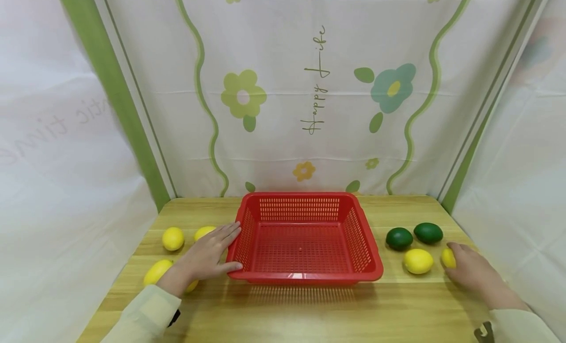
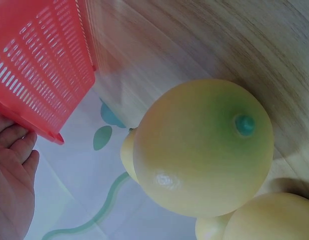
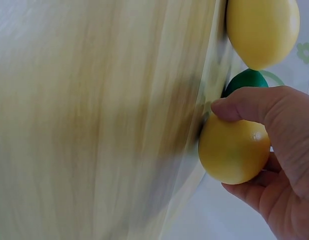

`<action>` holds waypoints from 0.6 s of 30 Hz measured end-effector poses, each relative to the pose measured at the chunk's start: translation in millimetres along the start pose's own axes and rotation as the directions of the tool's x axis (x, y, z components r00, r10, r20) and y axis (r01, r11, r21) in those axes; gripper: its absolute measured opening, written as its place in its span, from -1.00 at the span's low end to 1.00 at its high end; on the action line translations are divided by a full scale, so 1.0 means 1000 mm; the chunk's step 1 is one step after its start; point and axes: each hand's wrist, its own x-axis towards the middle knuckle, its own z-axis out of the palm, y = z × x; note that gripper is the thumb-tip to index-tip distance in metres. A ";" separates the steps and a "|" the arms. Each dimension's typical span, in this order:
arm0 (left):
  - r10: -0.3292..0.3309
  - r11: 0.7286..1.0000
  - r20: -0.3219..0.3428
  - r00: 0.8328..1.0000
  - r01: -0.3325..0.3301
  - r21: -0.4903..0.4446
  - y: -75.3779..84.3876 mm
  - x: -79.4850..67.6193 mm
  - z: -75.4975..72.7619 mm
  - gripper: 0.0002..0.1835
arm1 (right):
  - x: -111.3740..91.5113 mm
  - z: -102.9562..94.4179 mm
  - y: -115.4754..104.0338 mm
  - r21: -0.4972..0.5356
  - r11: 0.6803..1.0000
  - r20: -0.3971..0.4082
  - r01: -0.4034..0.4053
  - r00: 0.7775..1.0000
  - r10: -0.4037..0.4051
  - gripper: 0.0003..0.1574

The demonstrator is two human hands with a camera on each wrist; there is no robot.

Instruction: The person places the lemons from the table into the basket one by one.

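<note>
My left hand (image 1: 207, 254) rests on the left rim of a red plastic basket (image 1: 305, 275), fingers spread along it and thumb near the front corner. Several yellow lemons, among them a round one (image 1: 173, 239) and a larger one (image 1: 156, 272), lie around that wrist; one with a green tip (image 2: 204, 150) fills much of the left wrist view. At the far right, my right hand (image 1: 472, 270) grips another lemon (image 3: 234, 150) between thumb and fingers, close to the tabletop. Beside it lie a lemon (image 1: 418, 261) and two dark green fruits (image 1: 399, 239).
The basket has slotted walls and holds nothing. It stands mid-table on a light wooden table (image 1: 305, 316). A white curtain with flowers (image 1: 283, 151) hangs behind the back edge, and white cloth (image 1: 522, 185) closes off both sides.
</note>
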 end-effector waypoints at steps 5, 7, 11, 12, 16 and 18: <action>-0.002 1.000 0.001 1.000 0.002 -0.004 0.000 0.001 -0.001 -0.09 | 0.000 -0.002 -0.001 -0.001 1.000 0.004 -0.003 1.000 0.003 -0.11; -0.001 1.000 0.002 1.000 0.001 -0.003 0.000 0.001 -0.001 -0.09 | 0.000 -0.002 -0.001 -0.003 1.000 0.009 -0.002 1.000 0.002 -0.11; -0.005 1.000 0.006 1.000 0.005 -0.001 0.000 0.001 -0.001 -0.09 | 0.000 -0.003 -0.001 -0.008 1.000 0.011 0.003 1.000 -0.003 -0.11; -0.006 1.000 0.008 1.000 0.006 -0.001 0.000 0.001 -0.001 -0.08 | 0.000 -0.003 -0.001 -0.007 1.000 0.012 0.004 1.000 -0.004 -0.11; -0.013 1.000 0.010 1.000 0.013 -0.001 0.001 0.001 -0.001 -0.08 | 0.000 -0.005 0.000 -0.004 1.000 -0.001 0.008 1.000 -0.008 -0.10; -0.016 1.000 0.010 1.000 0.016 -0.003 0.001 0.001 -0.001 -0.08 | -0.001 -0.005 0.001 -0.010 1.000 -0.017 0.018 1.000 -0.018 -0.10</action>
